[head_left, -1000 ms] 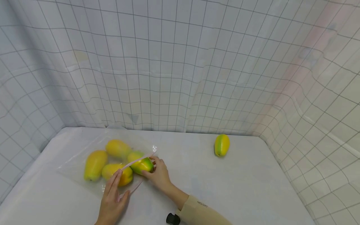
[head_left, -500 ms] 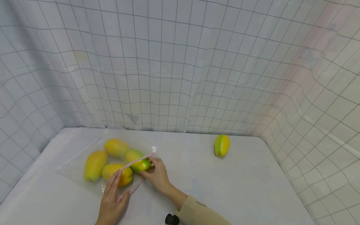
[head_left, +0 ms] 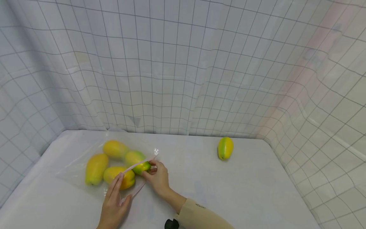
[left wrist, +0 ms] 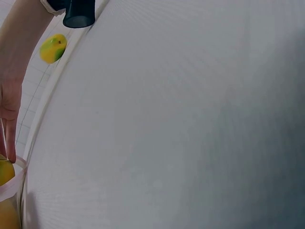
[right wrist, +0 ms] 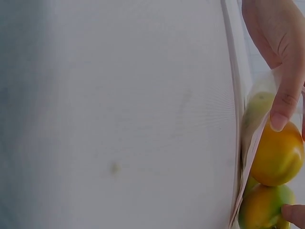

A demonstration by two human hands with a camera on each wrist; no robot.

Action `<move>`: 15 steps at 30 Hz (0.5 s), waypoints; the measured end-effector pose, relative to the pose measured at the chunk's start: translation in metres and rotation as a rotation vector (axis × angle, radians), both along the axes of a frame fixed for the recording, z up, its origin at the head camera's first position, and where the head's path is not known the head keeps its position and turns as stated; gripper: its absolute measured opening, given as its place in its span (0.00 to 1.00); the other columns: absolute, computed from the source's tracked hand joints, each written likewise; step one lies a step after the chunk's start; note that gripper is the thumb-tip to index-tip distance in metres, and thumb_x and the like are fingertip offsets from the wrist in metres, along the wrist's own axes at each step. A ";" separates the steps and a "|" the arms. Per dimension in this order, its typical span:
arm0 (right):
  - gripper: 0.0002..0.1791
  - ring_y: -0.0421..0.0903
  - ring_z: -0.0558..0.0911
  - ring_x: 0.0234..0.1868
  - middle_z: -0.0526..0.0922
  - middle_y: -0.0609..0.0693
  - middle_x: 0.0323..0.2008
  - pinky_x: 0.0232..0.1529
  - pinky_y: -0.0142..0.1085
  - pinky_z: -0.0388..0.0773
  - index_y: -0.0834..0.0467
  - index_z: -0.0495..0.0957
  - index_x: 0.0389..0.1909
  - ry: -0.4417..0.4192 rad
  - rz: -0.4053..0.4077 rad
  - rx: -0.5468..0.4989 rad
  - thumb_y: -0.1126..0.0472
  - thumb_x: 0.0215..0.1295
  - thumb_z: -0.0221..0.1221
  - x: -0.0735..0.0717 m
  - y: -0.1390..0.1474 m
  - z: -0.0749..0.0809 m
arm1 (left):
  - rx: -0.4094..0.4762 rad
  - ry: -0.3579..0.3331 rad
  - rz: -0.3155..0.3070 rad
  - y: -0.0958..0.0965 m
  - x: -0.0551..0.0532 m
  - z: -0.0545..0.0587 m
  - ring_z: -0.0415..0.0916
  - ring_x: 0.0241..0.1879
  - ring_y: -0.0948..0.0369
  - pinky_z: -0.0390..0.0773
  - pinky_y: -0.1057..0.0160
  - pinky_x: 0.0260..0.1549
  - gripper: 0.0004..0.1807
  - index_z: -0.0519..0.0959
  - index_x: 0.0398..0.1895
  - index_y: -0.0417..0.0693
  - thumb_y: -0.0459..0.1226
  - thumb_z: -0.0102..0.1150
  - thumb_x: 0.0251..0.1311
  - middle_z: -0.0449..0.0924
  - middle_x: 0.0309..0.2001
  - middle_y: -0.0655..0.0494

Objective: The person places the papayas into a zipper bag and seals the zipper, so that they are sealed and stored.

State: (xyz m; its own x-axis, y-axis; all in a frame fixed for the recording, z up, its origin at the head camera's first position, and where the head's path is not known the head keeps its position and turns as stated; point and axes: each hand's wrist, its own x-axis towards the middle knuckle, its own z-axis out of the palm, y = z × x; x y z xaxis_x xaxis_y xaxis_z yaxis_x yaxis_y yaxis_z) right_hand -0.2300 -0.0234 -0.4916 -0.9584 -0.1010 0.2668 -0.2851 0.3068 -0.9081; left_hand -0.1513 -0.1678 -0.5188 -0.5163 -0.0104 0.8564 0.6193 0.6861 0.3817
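Observation:
A clear plastic bag with a pinkish rim (head_left: 138,164) lies on the left half of the table, with several yellow-green papayas inside. My left hand (head_left: 112,203) is at the bag's mouth, its fairly straight fingers on the upper rim and its thumb apart, near the lower one. In the right wrist view the left thumb (right wrist: 286,100) shows over the bag's edge, close above an orange-yellow papaya (right wrist: 277,155). My right hand (head_left: 160,178) grips the outer end of a green-yellow papaya (head_left: 135,159) at the mouth, thumb below and fingers above. The left wrist view shows the right fingertips (left wrist: 10,155) on that fruit.
One loose papaya (head_left: 225,148) lies at the back right of the white-covered table (head_left: 228,190). White gridded curtains (head_left: 183,79) enclose the back and sides. A black wrist camera (head_left: 172,224) sits by the right sleeve.
My right hand has moved slightly left and up, pushing its papaya deeper into the bag. The upper papaya inside has shifted left. The left hand stays in place.

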 end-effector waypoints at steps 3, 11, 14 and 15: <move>0.20 0.46 0.81 0.33 0.80 0.56 0.39 0.33 0.22 0.78 0.66 0.78 0.42 -0.001 -0.009 -0.032 0.66 0.45 0.69 0.000 -0.002 -0.001 | 0.004 -0.009 -0.003 -0.001 0.000 -0.001 0.56 0.65 0.64 0.55 0.74 0.63 0.38 0.66 0.56 0.25 0.55 0.44 0.62 0.66 0.56 0.33; 0.17 0.48 0.84 0.35 0.82 0.59 0.40 0.35 0.25 0.80 0.68 0.78 0.41 -0.031 0.008 -0.127 0.69 0.47 0.66 0.000 -0.008 -0.001 | 0.011 -0.001 -0.022 -0.002 0.000 -0.001 0.56 0.65 0.63 0.55 0.73 0.63 0.38 0.66 0.56 0.24 0.54 0.45 0.63 0.66 0.57 0.32; 0.16 0.49 0.84 0.35 0.81 0.60 0.40 0.34 0.25 0.80 0.69 0.78 0.40 -0.039 0.024 -0.150 0.71 0.48 0.65 0.000 -0.009 -0.003 | 0.018 -0.006 -0.031 -0.002 0.000 -0.001 0.56 0.65 0.62 0.55 0.73 0.63 0.37 0.65 0.57 0.24 0.54 0.46 0.63 0.65 0.58 0.33; 0.16 0.50 0.84 0.35 0.81 0.60 0.39 0.34 0.26 0.80 0.69 0.78 0.40 -0.045 0.031 -0.156 0.71 0.48 0.65 0.000 -0.010 -0.004 | 0.019 -0.004 -0.032 -0.002 0.000 -0.001 0.56 0.65 0.62 0.55 0.73 0.63 0.37 0.65 0.56 0.24 0.54 0.46 0.63 0.65 0.57 0.33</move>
State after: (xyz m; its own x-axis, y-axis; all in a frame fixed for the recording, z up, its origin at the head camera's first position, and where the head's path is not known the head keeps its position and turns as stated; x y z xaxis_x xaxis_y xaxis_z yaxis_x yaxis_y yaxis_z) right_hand -0.2301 -0.0331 -0.4951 -0.9668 -0.0916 0.2385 -0.2503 0.1524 -0.9561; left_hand -0.1513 -0.1700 -0.5197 -0.5204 -0.0100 0.8539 0.6390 0.6588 0.3971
